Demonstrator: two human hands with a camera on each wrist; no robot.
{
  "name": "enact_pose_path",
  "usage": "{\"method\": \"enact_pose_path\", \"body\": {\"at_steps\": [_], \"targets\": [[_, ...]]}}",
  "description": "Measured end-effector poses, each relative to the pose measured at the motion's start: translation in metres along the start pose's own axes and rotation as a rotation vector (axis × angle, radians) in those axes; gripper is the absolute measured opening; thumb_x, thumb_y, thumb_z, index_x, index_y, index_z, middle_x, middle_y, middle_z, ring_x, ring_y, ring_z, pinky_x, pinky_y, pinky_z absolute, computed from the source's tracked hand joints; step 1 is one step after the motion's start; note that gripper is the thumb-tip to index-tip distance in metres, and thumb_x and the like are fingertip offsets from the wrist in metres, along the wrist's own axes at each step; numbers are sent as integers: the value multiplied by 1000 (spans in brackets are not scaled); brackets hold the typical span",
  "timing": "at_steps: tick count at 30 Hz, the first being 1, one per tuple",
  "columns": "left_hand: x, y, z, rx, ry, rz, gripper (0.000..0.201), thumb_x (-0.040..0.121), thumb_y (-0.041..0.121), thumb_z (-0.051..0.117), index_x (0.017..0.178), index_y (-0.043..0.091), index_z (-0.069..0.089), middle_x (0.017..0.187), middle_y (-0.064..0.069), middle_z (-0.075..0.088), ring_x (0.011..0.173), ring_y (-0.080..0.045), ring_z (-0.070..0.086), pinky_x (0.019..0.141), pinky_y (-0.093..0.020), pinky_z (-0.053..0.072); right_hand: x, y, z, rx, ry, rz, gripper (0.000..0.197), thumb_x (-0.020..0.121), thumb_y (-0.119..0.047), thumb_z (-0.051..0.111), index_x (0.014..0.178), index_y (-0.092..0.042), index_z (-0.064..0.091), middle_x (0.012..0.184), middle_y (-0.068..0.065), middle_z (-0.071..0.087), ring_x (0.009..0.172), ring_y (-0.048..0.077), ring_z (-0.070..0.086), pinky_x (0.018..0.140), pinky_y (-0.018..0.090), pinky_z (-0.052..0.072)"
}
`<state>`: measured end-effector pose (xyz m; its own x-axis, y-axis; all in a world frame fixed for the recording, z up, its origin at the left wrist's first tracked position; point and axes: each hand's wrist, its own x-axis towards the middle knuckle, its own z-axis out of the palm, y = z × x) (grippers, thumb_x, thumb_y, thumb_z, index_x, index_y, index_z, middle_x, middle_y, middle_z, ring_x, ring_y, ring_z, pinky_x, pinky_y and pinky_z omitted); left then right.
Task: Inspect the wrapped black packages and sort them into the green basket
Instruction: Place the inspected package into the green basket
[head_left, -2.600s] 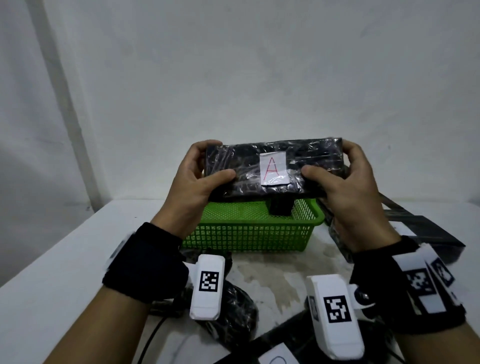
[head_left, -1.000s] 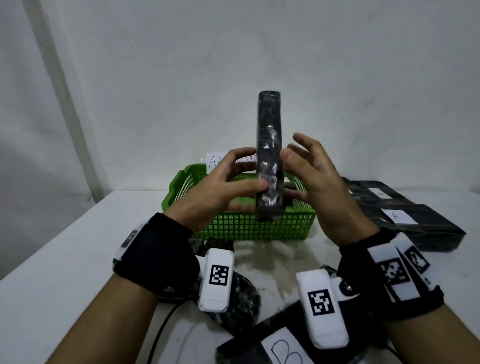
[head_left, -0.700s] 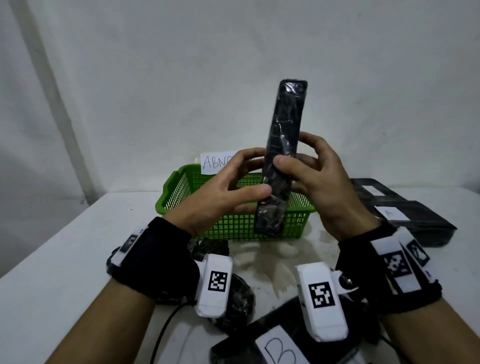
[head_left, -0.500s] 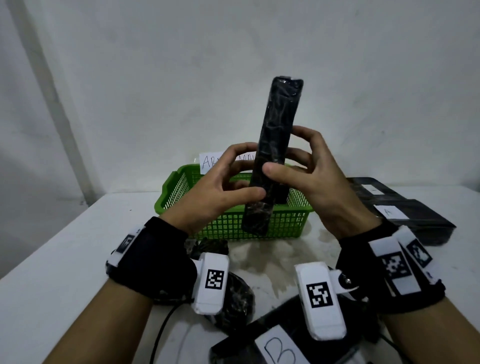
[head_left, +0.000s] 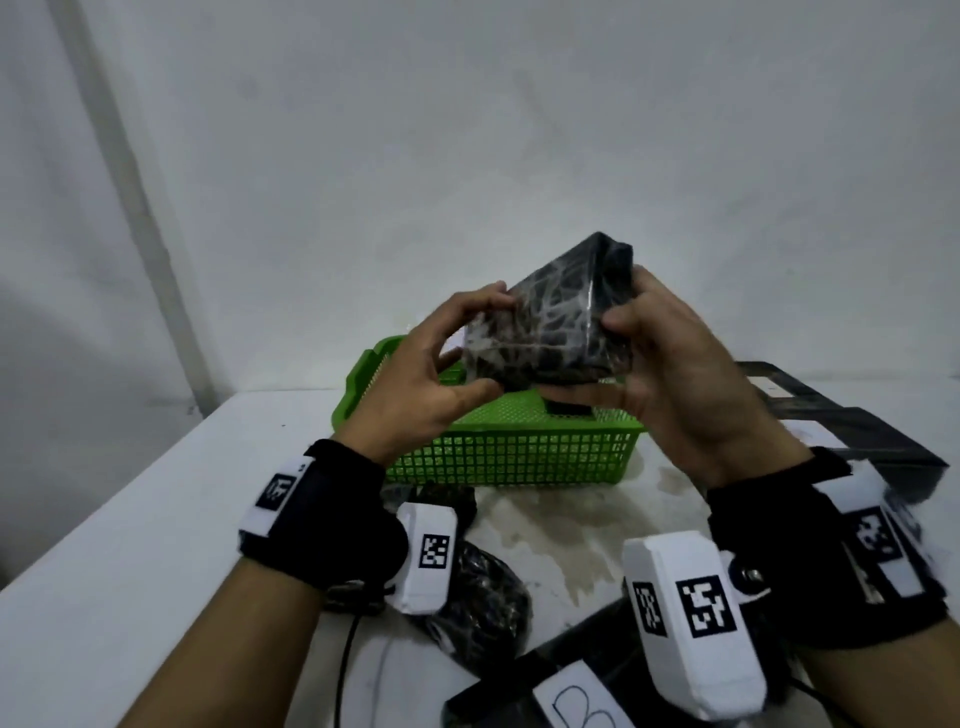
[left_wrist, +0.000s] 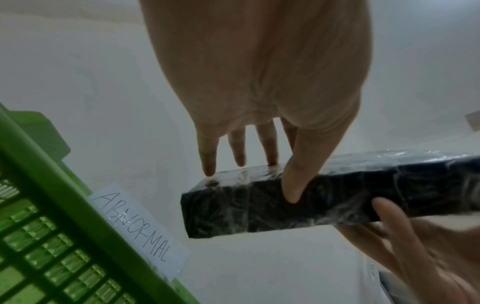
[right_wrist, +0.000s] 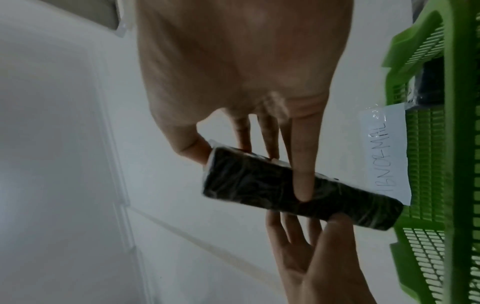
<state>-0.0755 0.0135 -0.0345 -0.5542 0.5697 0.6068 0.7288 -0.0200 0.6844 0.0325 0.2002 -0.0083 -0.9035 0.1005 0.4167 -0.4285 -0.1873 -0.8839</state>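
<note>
A black package wrapped in clear film (head_left: 550, 322) is held in the air above the green basket (head_left: 509, 457), tilted with its right end higher. My left hand (head_left: 441, 374) grips its left end, thumb under and fingers over the top. My right hand (head_left: 670, 364) grips the right end. In the left wrist view the package (left_wrist: 311, 197) shows its narrow side, pinched by thumb and fingers. The right wrist view shows the package (right_wrist: 285, 193) in front of the basket (right_wrist: 446, 164). A dark item (head_left: 566, 408) lies inside the basket.
A paper label reading ABNORMAL (left_wrist: 135, 228) is stuck on the basket's far wall. Flat black packages (head_left: 852, 431) lie to the right of the basket. A package with a B label (head_left: 576, 701) and a crumpled black bundle (head_left: 483, 603) lie near the front edge.
The package stood upright on its end between my hands; it has now turned to lie tilted and crosswise, broad wrapped face toward me, lower over the basket.
</note>
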Motion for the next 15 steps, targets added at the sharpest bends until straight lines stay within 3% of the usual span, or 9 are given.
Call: {"method": "enact_pose_path", "body": {"at_steps": [3,5,7,9,10,12,15], "targets": [[0,-4,-2,29,-29,-31,55,91,12,69,137,38,52,154,20,40,142,-3,38,112,-36,39,-1,6,7,-171,113,-139,20,94,-8,55,113,-15,60,109,7,71,89,25,76,66,47,63],[2,-4,0,-7,5,-78,39,98,22,62,133,36,57,147,17,50,133,-9,52,106,-31,46,-2,10,12,-280,161,-227,17,96,-6,57,111,-13,59,112,9,68,79,19,75,64,46,64],[4,0,8,-133,171,-192,20,100,29,58,118,24,65,127,6,65,112,-16,68,93,-27,56,-3,16,15,-361,152,-266,15,96,-6,58,110,-13,56,112,6,66,76,12,74,62,39,63],[6,6,13,-264,302,-371,28,99,42,55,104,16,65,109,-2,70,94,-24,74,79,-29,61,-3,22,17,-429,112,-253,14,96,-12,60,107,-19,54,112,0,67,86,14,75,67,42,64],[6,9,14,-305,306,-458,35,97,50,53,101,16,65,106,-4,71,89,-25,75,75,-32,61,-3,25,17,-469,87,-238,14,95,-17,62,104,-22,53,110,-2,68,89,18,75,69,46,64],[3,12,12,-345,243,-570,44,93,60,52,101,18,65,105,-5,72,84,-25,75,73,-36,62,-5,29,19,-514,31,-211,13,95,-17,63,100,-24,52,101,-3,71,87,19,75,71,48,64],[1,16,8,-350,175,-611,45,91,65,51,98,25,68,100,0,75,80,-20,75,68,-36,62,-4,35,20,-541,-10,-225,13,91,-21,62,95,-28,51,89,-15,69,86,13,71,76,48,63]]}}
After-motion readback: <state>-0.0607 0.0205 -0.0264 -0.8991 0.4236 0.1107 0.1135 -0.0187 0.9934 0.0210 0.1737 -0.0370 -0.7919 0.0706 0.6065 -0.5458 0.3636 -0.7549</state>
